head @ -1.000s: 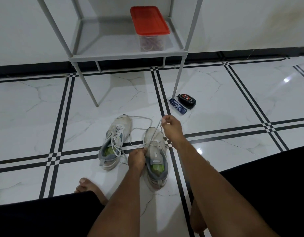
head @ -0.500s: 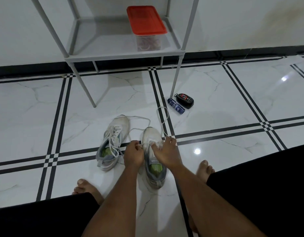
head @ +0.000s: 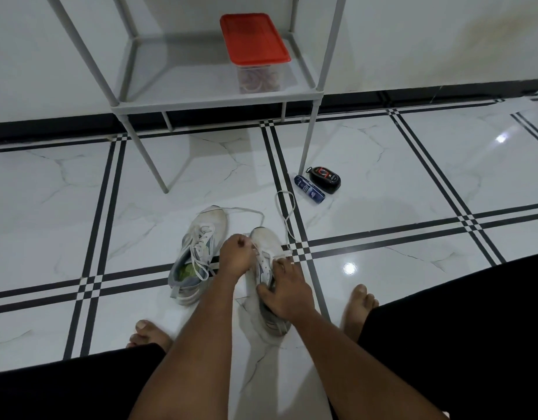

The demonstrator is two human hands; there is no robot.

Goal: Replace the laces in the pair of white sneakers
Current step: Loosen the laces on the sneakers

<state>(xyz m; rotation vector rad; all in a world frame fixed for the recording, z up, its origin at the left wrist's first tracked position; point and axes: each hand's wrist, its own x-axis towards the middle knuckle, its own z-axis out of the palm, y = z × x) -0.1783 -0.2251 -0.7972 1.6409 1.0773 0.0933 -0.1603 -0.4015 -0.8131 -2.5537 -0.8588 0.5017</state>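
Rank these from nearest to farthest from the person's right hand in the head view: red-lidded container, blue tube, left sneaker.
From the right hand:
1. Left sneaker, just left.
2. Blue tube, ahead on the floor.
3. Red-lidded container, up on the shelf.

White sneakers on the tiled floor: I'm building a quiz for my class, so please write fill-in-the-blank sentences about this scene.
1. The clear plastic box on the grey metal shelf has a ____ lid.
2. The right hand grips the right white sneaker; the left hand pinches its ____.
3. The left white sneaker has a ____ insole.
4. The blue tube lies beside a ____ oval case.

Missing: red; lace; green; black
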